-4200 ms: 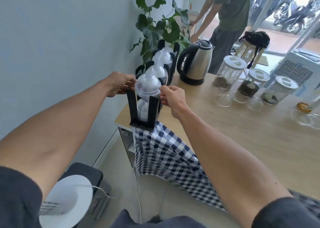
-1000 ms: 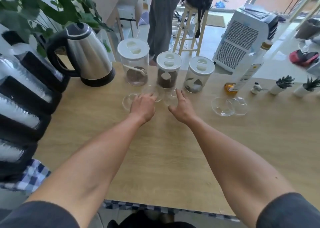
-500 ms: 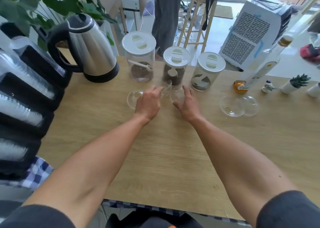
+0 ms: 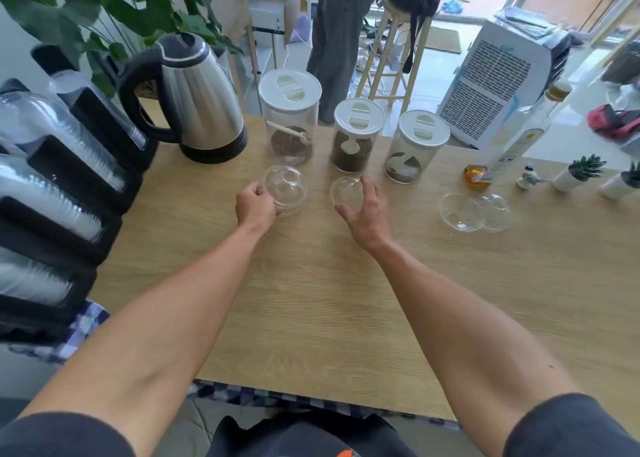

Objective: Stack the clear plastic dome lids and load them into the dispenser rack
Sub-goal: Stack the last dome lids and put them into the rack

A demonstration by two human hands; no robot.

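**Two lids in hand, two more off to the right**

Left hand (image 4: 255, 207) pinches the near-left rim of a dome lid (image 4: 285, 189), which sits tilted, dome toward the camera, just in front of the leftmost jar (image 4: 290, 117). Right hand (image 4: 363, 210) is spread, fingers curled around a second lid (image 4: 346, 191); whether that one is lifted off the wooden counter (image 4: 311, 300) or resting on it I cannot tell.

Key relation: the two held lids lie side by side, apart, each straight ahead of its own hand. Likely the next move brings one onto the other, so they close across the gap between the hands. Domes have no long axis; the facing of the dome matters for nesting.

A loose pair of lids (image 4: 474, 212) overlaps at the edges, well to the right, nearer the right hand. The dispenser rack (image 4: 69, 193) stands at the far left edge, nearer the left hand, its slots already holding stacked lids.

Count:
- loose lids: four (two held, two waiting)
- jars with white caps: three
- kettle (image 4: 197, 99): one
- rack slots in view: about four, edges cropped
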